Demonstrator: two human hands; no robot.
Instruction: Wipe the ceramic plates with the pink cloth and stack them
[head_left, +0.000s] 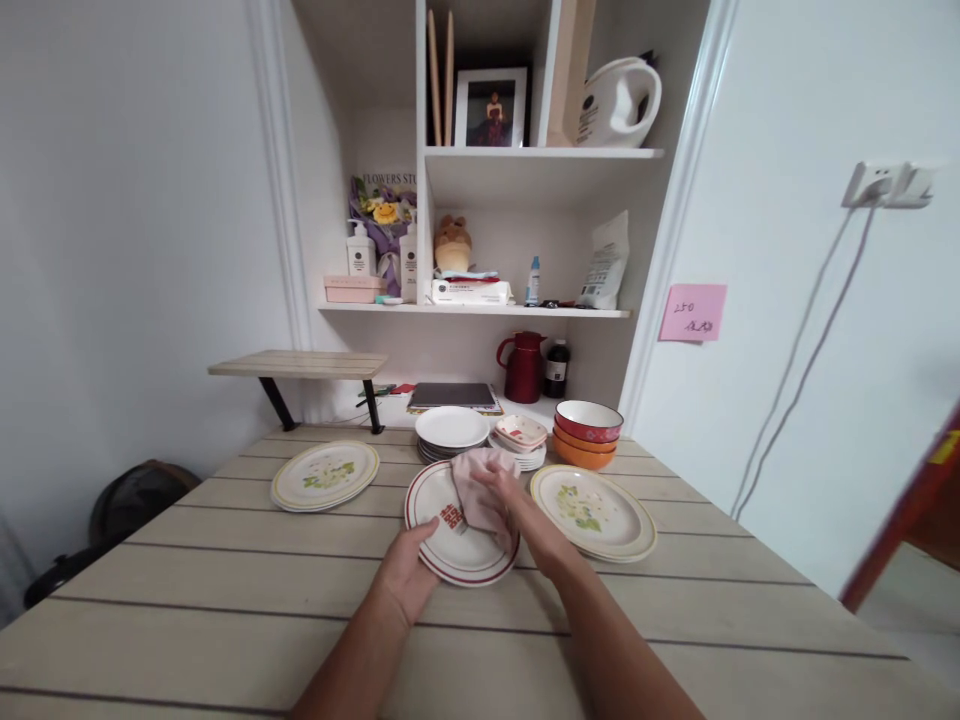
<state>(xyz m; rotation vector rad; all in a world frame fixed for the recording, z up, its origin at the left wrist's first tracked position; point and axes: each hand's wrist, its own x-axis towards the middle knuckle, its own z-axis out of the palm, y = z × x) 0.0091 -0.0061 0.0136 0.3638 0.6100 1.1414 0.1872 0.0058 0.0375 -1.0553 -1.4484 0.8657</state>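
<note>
A white plate [472, 555] with red rings and a red character in its middle is tilted up over the table. My left hand [410, 575] grips its lower left edge, thumb on top and fingers underneath. Across the plate's upper right lies a pink cloth [480, 490], with my right hand [501, 485] closed on it and pressing it to the surface. Stacked floral plates with yellow rims [596, 510] rest just right of my right hand. Another small stack of floral plates [326, 475] is off to the left.
Behind the plate stand a stack of round plates [452, 427], small square dishes [521, 432] and stacked red and orange bowls [587, 435]. Farther back are a closed laptop [454, 396], a red jug [524, 368] and a dark bottle [556, 368]. A raised wooden shelf [300, 364] stands at the left.
</note>
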